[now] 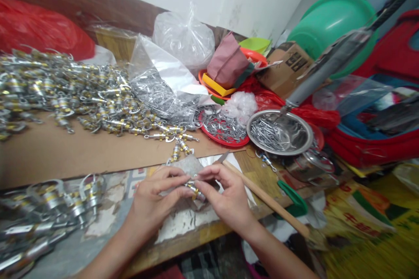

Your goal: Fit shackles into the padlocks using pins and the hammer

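Both of my hands meet over a metal plate at the front edge of the bench. A small silver and brass-coloured metal fitting is pinched between them. My left hand holds its left end with thumb and fingers, and my right hand grips the other end. Fingers hide part of the fitting. Just behind them is a grey metal block. To the right of my right hand lies a hammer with a wooden handle. Several similar fittings lie behind the block.
A large heap of fittings covers the back left, with more at the front left. A red plate and a steel bowl hold small metal pins. A grey rod-shaped tool hangs over the bowl. Plastic bags stand behind.
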### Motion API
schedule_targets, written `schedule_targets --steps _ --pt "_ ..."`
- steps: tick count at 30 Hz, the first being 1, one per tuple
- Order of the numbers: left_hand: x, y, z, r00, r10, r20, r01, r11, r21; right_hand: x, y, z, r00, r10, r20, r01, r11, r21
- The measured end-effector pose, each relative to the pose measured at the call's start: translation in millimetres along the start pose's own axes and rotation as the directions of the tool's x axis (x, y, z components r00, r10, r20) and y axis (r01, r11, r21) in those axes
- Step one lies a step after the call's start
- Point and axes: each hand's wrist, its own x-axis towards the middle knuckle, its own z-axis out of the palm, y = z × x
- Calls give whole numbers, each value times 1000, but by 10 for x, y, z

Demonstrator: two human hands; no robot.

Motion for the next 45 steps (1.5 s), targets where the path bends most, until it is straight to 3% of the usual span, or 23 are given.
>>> schedule_targets --steps 3,6,8,10,12,14,16,19,22,24,27,32,35,39,43,45 --pt "-7 62 -11 993 -118 -1 118 990 -74 -41 -28 -12 998 -65 18 66 998 -20" --pt "-37 138 -55 967 -252 -35 238 947 -215 -103 -70 -60 960 -280 22 281 956 -90" --pt "-63 185 -99 960 -280 -27 261 920 -292 -136 -86 -106 878 -475 57 478 863 -167" --pt "-83 235 -144 963 -268 -5 255 921 -295 -151 -89 -152 764 -624 162 645 731 -224" --pt "-93 293 -182 973 -233 4 227 946 -229 -146 -83 -186 669 -694 267 744 623 -244" --pt "-98 351 -211 986 -164 -10 161 979 -122 -131 -78 -206 631 -716 298 776 578 -253" --pt "-106 399 -233 998 -62 -33 62 998 -2 -119 -80 -212 639 -715 282 769 586 -255" --pt "-123 436 -264 994 101 -38 -94 985 143 -124 -103 -205 690 -673 266 723 650 -233" --pt "-137 442 -299 990 142 21 -143 975 171 -155 -151 -174 762 -603 238 643 749 -161" --pt "-141 440 -305 997 57 56 -64 990 129 -184 -185 -137 810 -555 191 578 811 -93" --pt "-161 423 -251 982 -167 87 168 986 -8 -233 -209 -75 877 -469 105 474 880 -27" --pt "-305 312 -48 848 -529 25 519 820 -240 -324 -149 -21 975 -222 -11 222 975 30" --pt "-397 246 43 826 -557 90 535 724 -435 -365 -105 -29 990 -128 -56 130 991 43" --pt "-376 237 76 837 -540 87 488 666 -564 -310 -91 -72 991 -129 33 129 991 -18" --pt "-219 223 18 805 -554 210 561 598 -572 -67 -56 -120 989 -145 21 144 936 -322" --pt "-144 191 -18 775 -545 320 619 550 -561 83 -6 -136 991 -95 94 129 874 -468"
